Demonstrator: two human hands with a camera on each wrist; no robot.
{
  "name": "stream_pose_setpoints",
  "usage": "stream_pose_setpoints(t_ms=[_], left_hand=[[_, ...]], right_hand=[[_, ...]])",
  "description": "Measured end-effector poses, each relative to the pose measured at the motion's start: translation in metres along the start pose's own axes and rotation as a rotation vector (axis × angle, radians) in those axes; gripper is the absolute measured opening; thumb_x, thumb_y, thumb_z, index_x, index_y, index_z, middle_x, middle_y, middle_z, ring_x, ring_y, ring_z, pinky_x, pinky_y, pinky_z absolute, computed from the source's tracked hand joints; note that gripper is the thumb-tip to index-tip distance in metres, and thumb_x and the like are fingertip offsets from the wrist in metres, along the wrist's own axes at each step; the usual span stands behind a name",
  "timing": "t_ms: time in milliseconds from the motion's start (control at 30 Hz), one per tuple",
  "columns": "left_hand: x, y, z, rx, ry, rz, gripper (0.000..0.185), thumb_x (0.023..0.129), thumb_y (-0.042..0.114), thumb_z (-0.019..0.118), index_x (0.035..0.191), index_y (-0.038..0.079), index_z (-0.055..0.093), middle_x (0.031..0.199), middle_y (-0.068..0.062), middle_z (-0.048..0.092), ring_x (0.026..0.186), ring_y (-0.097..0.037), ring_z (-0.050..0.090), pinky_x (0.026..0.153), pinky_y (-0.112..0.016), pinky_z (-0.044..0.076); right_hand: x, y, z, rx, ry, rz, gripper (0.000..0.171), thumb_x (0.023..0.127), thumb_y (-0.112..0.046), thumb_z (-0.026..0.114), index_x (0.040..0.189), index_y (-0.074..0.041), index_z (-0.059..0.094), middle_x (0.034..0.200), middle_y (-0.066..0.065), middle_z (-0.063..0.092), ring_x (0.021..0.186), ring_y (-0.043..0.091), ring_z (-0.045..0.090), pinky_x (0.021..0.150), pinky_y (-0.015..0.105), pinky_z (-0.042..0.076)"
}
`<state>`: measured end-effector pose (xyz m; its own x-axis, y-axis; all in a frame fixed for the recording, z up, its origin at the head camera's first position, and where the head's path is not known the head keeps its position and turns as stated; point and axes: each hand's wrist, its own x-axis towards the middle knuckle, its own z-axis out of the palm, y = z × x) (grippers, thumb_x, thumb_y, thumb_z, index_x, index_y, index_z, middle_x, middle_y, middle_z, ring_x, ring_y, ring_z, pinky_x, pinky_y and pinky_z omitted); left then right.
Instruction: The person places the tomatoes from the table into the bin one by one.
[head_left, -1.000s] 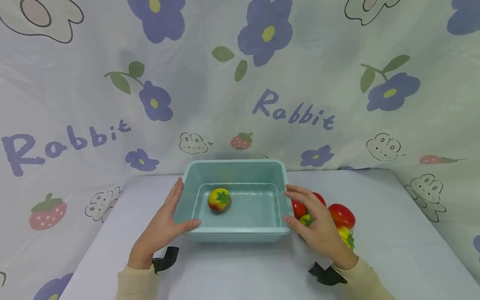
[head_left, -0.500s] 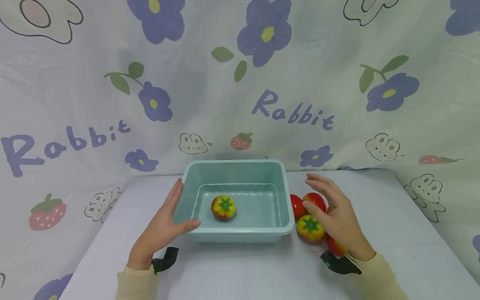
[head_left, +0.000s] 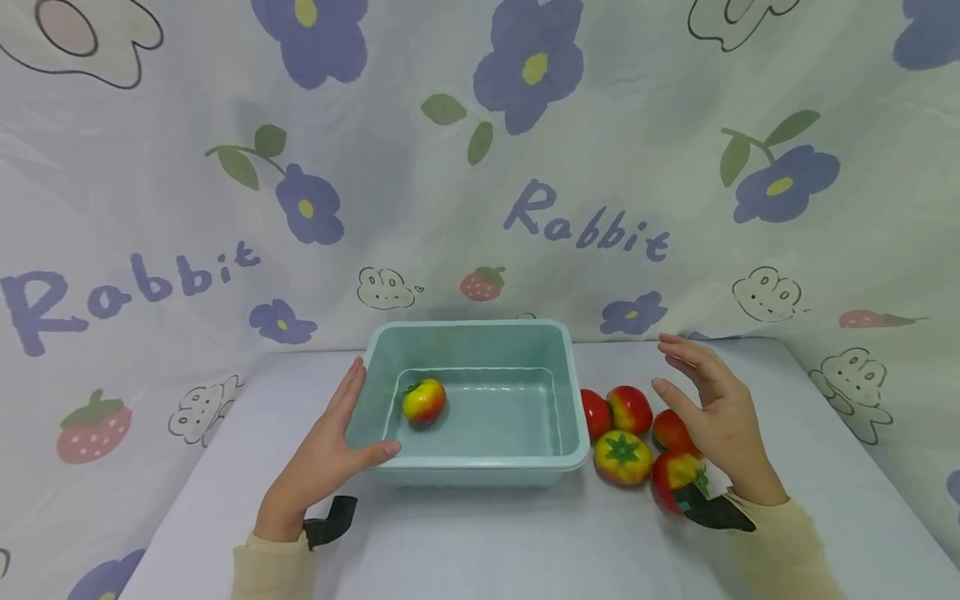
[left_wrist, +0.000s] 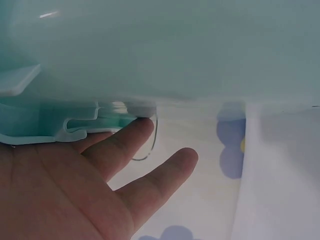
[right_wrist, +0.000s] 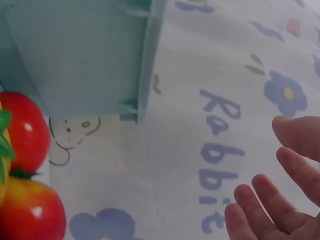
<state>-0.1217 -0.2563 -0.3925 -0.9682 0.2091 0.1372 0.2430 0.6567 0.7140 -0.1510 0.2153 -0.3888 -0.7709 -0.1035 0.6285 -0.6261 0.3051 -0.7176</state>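
Observation:
A pale blue-green plastic bin point(head_left: 480, 461) stands on the white-covered table. Inside, toward its left, lies one red-and-yellow tomato point(head_left: 424, 402) with a green calyx. My left hand point(head_left: 326, 454) rests against the bin's left side, fingers straight along the wall and thumb over the front left corner of the rim; in the left wrist view its fingers point(left_wrist: 160, 187) show beneath the rim. To the right of the bin my right hand point(head_left: 723, 417) is raised with nothing in it, fingers spread and slightly bent. It partly covers a red tomato point(head_left: 672, 431) behind it.
Several more tomatoes cluster right of the bin: a red one point(head_left: 596, 414) against its wall, a red-yellow one point(head_left: 630, 408), a yellow one point(head_left: 622, 458) and one at the front point(head_left: 671, 479). A patterned curtain point(head_left: 420, 208) hangs behind the table.
My right hand has left the bin's right rim and moved right, past the tomatoes. The tomato in the bin has rolled about, now lying slightly farther left. My left hand has stayed put.

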Motion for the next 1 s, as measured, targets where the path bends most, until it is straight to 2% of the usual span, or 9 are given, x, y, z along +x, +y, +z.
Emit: stream_pose_setpoints(t_ms=[100, 267, 367, 533, 767, 1000], left_hand=[[0.000, -0.001, 0.001, -0.006, 0.002, -0.005, 0.113, 0.083, 0.038, 0.081, 0.163, 0.012, 0.005, 0.169, -0.001, -0.001, 0.153, -0.038, 0.005, 0.110, -0.075, 0.017], [0.000, -0.001, 0.004, -0.006, 0.009, -0.003, 0.114, 0.082, 0.038, 0.081, 0.163, 0.012, 0.006, 0.169, -0.003, -0.001, 0.153, -0.039, 0.005, 0.109, -0.076, 0.018], [0.000, 0.000, 0.003, -0.002, 0.007, 0.001, 0.114, 0.082, 0.038, 0.081, 0.163, 0.012, 0.005, 0.169, -0.003, -0.002, 0.153, -0.039, 0.005, 0.109, -0.076, 0.018], [0.001, 0.000, 0.001, -0.012, 0.002, -0.001, 0.114, 0.082, 0.039, 0.081, 0.163, 0.013, 0.004, 0.169, -0.004, -0.002, 0.153, -0.038, 0.004, 0.110, -0.075, 0.018], [0.001, -0.001, 0.001, -0.013, -0.001, -0.016, 0.115, 0.082, 0.039, 0.081, 0.163, 0.013, 0.004, 0.169, -0.001, -0.002, 0.153, -0.037, 0.004, 0.110, -0.075, 0.017], [0.001, -0.002, 0.001, -0.017, 0.000, -0.002, 0.115, 0.082, 0.039, 0.081, 0.163, 0.011, 0.004, 0.169, -0.003, -0.002, 0.153, -0.037, 0.003, 0.110, -0.076, 0.017]], right_hand=[[0.000, 0.003, -0.009, 0.006, 0.027, 0.023, 0.051, 0.083, 0.024, 0.064, 0.131, 0.009, 0.058, 0.138, 0.012, 0.057, 0.130, 0.014, 0.052, 0.103, 0.018, 0.044], [-0.005, 0.010, -0.022, -0.055, 0.029, 0.091, 0.048, 0.087, 0.018, 0.065, 0.133, 0.006, 0.058, 0.137, 0.008, 0.058, 0.127, 0.010, 0.054, 0.100, 0.015, 0.044], [-0.011, 0.016, -0.027, -0.109, 0.023, 0.168, 0.046, 0.091, 0.008, 0.067, 0.135, 0.001, 0.058, 0.137, 0.004, 0.058, 0.125, 0.005, 0.054, 0.097, 0.012, 0.044], [-0.020, 0.023, -0.031, -0.179, -0.002, 0.325, 0.044, 0.097, -0.010, 0.066, 0.140, -0.010, 0.057, 0.138, 0.007, 0.057, 0.121, -0.002, 0.054, 0.090, 0.007, 0.044], [-0.030, 0.030, -0.037, -0.265, -0.076, 0.390, 0.050, 0.099, -0.022, 0.066, 0.145, -0.010, 0.052, 0.141, 0.018, 0.054, 0.122, 0.011, 0.057, 0.087, 0.004, 0.043], [-0.031, 0.038, -0.044, -0.283, -0.176, 0.430, 0.055, 0.098, -0.025, 0.068, 0.147, -0.008, 0.049, 0.145, 0.019, 0.050, 0.126, 0.042, 0.050, 0.084, 0.003, 0.041]])
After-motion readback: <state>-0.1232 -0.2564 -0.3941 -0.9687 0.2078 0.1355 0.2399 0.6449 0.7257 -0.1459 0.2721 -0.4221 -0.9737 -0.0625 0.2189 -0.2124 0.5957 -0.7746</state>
